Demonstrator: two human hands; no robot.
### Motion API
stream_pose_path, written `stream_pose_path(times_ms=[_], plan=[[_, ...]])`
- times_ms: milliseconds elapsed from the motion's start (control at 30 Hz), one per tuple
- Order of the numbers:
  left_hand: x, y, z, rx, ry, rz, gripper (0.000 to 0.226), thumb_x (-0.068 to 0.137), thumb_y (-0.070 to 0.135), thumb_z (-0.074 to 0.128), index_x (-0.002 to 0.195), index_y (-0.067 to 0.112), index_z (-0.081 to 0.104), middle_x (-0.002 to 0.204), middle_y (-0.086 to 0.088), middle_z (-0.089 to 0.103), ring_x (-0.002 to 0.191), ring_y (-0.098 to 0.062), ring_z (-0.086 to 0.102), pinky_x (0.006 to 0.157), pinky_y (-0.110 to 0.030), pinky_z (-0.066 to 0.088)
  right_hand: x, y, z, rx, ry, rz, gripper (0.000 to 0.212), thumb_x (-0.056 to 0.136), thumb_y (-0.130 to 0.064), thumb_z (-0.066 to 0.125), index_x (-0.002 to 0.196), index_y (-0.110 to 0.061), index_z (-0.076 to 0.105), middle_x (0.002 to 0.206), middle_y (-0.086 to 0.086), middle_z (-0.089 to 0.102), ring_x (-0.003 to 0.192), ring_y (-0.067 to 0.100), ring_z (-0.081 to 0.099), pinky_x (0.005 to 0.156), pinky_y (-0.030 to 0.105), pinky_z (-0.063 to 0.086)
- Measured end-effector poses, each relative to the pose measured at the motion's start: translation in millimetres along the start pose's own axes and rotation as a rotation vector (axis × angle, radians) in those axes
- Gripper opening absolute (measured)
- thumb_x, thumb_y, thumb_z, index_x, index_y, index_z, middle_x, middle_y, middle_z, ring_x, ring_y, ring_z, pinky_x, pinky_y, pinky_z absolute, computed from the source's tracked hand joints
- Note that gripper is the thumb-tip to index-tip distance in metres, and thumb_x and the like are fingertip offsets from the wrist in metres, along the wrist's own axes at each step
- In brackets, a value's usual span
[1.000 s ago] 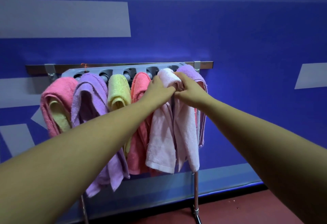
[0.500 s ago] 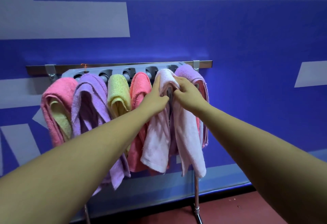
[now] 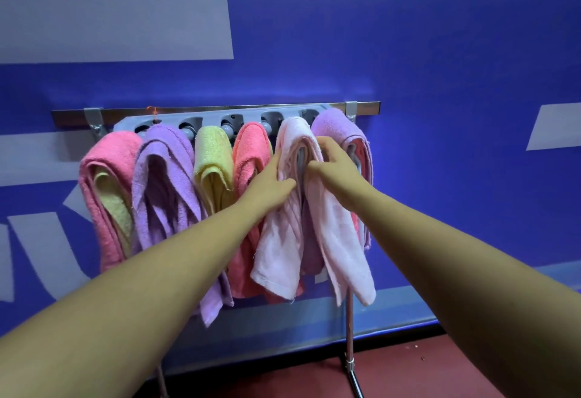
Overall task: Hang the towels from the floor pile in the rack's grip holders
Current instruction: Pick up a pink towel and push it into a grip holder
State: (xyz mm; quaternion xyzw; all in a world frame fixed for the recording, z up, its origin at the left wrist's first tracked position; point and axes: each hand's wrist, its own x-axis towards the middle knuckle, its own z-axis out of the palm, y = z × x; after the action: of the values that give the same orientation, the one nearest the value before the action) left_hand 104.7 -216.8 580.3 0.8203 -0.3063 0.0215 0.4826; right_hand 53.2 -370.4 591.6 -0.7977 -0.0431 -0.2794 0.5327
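Your pale pink towel [image 3: 279, 250] hangs doubled from the gray rack [image 3: 217, 116], fifth from the left, between a coral towel [image 3: 251, 152] and the rightmost purple towel [image 3: 338, 124]. Your left grip [image 3: 272, 182] clasps its left fold, and your right grip [image 3: 333, 166] clasps its right fold.

We see both hands on the pale pink towel [image 3: 283, 240], which hangs folded from the grey grip-holder strip [image 3: 251, 113]. Our left hand [image 3: 270, 180] grips its left half, thumb across the front; our right hand [image 3: 333, 161] curls round its right half. A lilac towel [image 3: 336, 127] hangs just right of it. To its left hang the coral towel [image 3: 251, 146], yellow towel [image 3: 212, 152], purple towel [image 3: 163, 161] and pink towel [image 3: 110, 158].
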Motion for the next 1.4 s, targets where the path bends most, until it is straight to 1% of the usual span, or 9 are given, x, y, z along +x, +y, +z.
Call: stream_pose_path(times_ms=[100, 267, 500, 600, 700, 867, 967, 1233, 1400], plan=[[4, -11, 7, -0.095, -0.016, -0.061, 0.098, 0.059, 0.034, 0.056, 0.148, 0.055, 0.019, 0.133, 0.007, 0.061, 0.114, -0.017, 0.062, 0.101, -0.044, 0.051, -1, 6, -3, 0.091, -0.010, 0.104, 0.052, 0.068, -0.013, 0.058, 0.119, -0.016, 0.061, 0.113, 0.008, 0.070, 0.104, 0.025, 0.069, 0.096, 0.051, 0.055], [-10, -4, 13, -0.078, -0.004, -0.103, 0.078, 0.068, 0.025, 0.065, 0.141, 0.025, 0.039, 0.119, -0.006, 0.064, 0.107, -0.027, 0.063, 0.095, -0.042, 0.052, -25, 17, 1, -0.588, -0.016, -0.074, 0.038, 0.079, -0.024, 0.060, 0.112, -0.007, 0.060, 0.122, 0.011, 0.041, 0.116, 0.026, 0.047, 0.106, 0.038, 0.041], [-26, -23, 24, -0.141, -0.133, -0.241, 0.081, 0.075, 0.025, 0.060, 0.145, 0.049, 0.026, 0.112, -0.007, 0.066, 0.089, -0.024, 0.070, 0.075, -0.050, 0.062, -53, 29, 17, 0.193, 0.016, 0.178, 0.051, 0.088, -0.002, 0.057, 0.136, -0.016, 0.045, 0.122, 0.004, 0.062, 0.107, 0.017, 0.065, 0.076, 0.022, 0.051], [-34, -31, 26, -0.116, -0.170, -0.265, 0.084, 0.083, 0.021, 0.058, 0.146, 0.056, 0.015, 0.104, -0.011, 0.063, 0.069, -0.019, 0.060, 0.061, -0.034, 0.055, -65, 40, 23, 0.109, -0.043, 0.285, 0.037, 0.090, -0.010, 0.058, 0.126, -0.016, 0.053, 0.104, -0.002, 0.066, 0.080, 0.007, 0.065, 0.061, 0.015, 0.049], [-48, -39, 22, 0.000, -0.182, -0.247, 0.087, 0.081, 0.022, 0.055, 0.149, 0.052, 0.009, 0.128, -0.002, 0.054, 0.103, -0.028, 0.062, 0.090, -0.047, 0.057, -85, 53, 22, -0.110, -0.100, 0.351, 0.019, 0.085, -0.024, 0.061, 0.102, -0.014, 0.058, 0.095, -0.002, 0.063, 0.080, 0.015, 0.060, 0.072, 0.027, 0.050], [-89, -59, 19, 0.038, -0.318, -0.360, 0.068, 0.088, 0.004, 0.051, 0.148, 0.030, 0.032, 0.121, -0.002, 0.058, 0.089, -0.019, 0.057, 0.068, -0.031, 0.053, -126, 61, 14, -0.272, -0.234, 0.422, 0.015, 0.089, -0.020, 0.058, 0.075, -0.016, 0.054, 0.072, 0.003, 0.043, 0.066, 0.016, 0.040, 0.065, 0.033, 0.034], [-113, -61, 6, 0.174, -0.385, -0.457, 0.038, 0.089, 0.008, 0.054, 0.125, 0.022, 0.056, 0.081, -0.007, 0.054, 0.060, -0.016, 0.046, 0.052, -0.024, 0.042, -146, 50, 4, -0.341, -0.232, 0.448, 0.023, 0.088, -0.020, 0.056, 0.069, -0.010, 0.049, 0.071, 0.009, 0.037, 0.063, 0.018, 0.035, 0.060, 0.031, 0.027], [-134, 4, -65, 0.191, -0.155, -0.324, 0.020, 0.090, 0.003, 0.053, 0.104, 0.008, 0.066, 0.089, -0.014, 0.066, 0.071, -0.019, 0.059, 0.059, -0.024, 0.045, -133, -38, -41, -0.415, -0.096, 0.313, 0.037, 0.089, -0.026, 0.059, 0.091, 0.011, 0.061, 0.074, 0.008, 0.049, 0.067, 0.018, 0.044, 0.063, 0.030, 0.035], [-142, 55, -117, 0.347, -0.026, -0.163, 0.018, 0.087, 0.004, 0.056, 0.093, 0.012, 0.071, 0.096, -0.012, 0.074, 0.078, -0.018, 0.064, 0.068, -0.024, 0.051, -121, -106, -50, -0.469, -0.053, 0.133, 0.030, 0.084, -0.026, 0.057, 0.067, -0.003, 0.049, 0.066, 0.014, 0.040, 0.057, 0.019, 0.035, 0.055, 0.031, 0.028]])
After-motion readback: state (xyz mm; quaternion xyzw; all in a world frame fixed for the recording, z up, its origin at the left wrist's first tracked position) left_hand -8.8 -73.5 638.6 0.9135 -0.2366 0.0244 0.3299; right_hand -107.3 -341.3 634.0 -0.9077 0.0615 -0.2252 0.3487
